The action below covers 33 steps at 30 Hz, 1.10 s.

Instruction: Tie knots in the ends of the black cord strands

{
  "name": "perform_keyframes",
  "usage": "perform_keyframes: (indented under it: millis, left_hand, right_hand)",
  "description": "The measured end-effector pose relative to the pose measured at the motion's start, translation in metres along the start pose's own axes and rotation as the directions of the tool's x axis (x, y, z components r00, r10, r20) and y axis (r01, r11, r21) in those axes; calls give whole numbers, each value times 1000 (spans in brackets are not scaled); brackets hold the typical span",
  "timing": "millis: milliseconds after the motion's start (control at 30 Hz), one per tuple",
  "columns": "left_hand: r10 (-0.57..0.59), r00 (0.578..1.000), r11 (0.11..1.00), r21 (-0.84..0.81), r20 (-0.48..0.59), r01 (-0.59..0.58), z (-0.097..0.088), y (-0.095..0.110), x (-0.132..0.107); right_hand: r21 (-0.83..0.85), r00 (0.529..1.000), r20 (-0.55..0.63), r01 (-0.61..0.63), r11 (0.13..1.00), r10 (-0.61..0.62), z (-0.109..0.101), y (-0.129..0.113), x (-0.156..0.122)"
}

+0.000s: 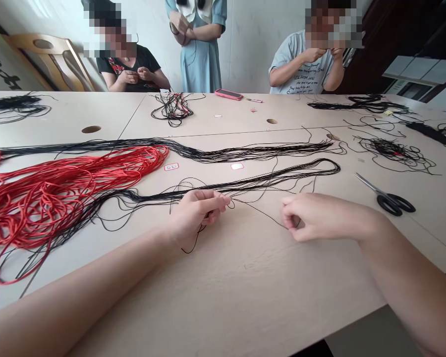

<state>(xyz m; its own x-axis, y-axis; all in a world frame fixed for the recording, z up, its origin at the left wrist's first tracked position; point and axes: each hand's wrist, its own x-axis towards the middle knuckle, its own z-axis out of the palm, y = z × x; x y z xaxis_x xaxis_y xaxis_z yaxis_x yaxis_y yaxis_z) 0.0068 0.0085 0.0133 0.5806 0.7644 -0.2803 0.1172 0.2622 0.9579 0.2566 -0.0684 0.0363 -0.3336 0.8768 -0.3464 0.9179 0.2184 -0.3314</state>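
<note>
A thin black cord (pixel 262 212) is held across the table between both hands, a little in front of the long black cord bundle (pixel 245 184). It is gripped by the curled fingers of the left hand (pixel 195 213), and a small loop (pixel 195 243) hangs below them. At the right hand (pixel 319 217), the fingers are clenched inward and appear pinched on the cord, though the exact contact is partly hidden.

Because so fine a strand is held only by the fingertips, it could be lost if either grip is relaxed. The loop could be pulled into a knot by uneven tension, and loose strands from the bundle could be snagged and dragged along by a wide pull.

Open tabletop (pixel 241 292) is left on the near side, where the hands can be moved freely. Room is limited on the left by the red cord mass (pixel 63 198). On the right, the black-handled scissors (pixel 390 202) lie near the right hand and could be knocked by a sweep outward.
</note>
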Motion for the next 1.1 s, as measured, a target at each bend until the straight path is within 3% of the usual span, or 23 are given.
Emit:
perform_keyframes:
  millis: [67,133,233,300,367,433,500,567,667,733,800,900,1000,1100]
  left_hand:
    - [2,1000,1000,-1,7,-2,0,-1,0]
    - [3,1000,1000,-1,9,-3,0,-1,0]
    - [1,1000,1000,7,-3,-1,0,-1,1]
    - [-1,1000,1000,7,-4,1,0,-1,1]
    - [-1,1000,1000,6,0,1,0,-1,1]
    - [0,1000,1000,11,0,0,0,-1,1]
    - [5,1000,1000,18,-5,-4,1,0,1]
    - [4,1000,1000,19,-9,-4,1,0,1]
    - [2,1000,1000,17,-13,-2,1,0,0]
    - [5,1000,1000,24,-16,-5,1,0,0]
    - [5,1000,1000,26,-18,-4,1,0,0]
    - [4,1000,1000,8,-17,-3,2,-1,0]
    - [13,1000,1000,-3,-17,-13,2,-1,0]
    - [16,1000,1000,-5,-14,-16,3,-1,1]
  right_hand:
    - [208,995,55,66,976,-79,-1,-7,-3]
    - [477,988,30,120,871,-152,-1,-16,-3]
    - [821,973,-174,228,524,-151,-1,-27,3]
    - [880,955,-284,294,373,-82,1,-29,8]
    - [854,942,-335,309,419,-12,4,-26,12]
    - [738,925,-375,265,621,52,5,-17,15]
    - [509,904,-420,162,845,80,4,-6,16]
    - [238,901,-429,45,970,64,1,5,14]
    - [-10,892,-450,-42,999,33,-5,9,6]
    - [-46,917,-395,40,998,-55,-8,3,-2]
    - [-3,959,-196,210,978,-207,-7,-9,-10]
    - [51,943,86,318,947,-322,4,-29,-19]
    - [0,941,118,319,948,-317,17,-42,-20]
    - [-13,948,52,314,949,-313,26,-47,-13]
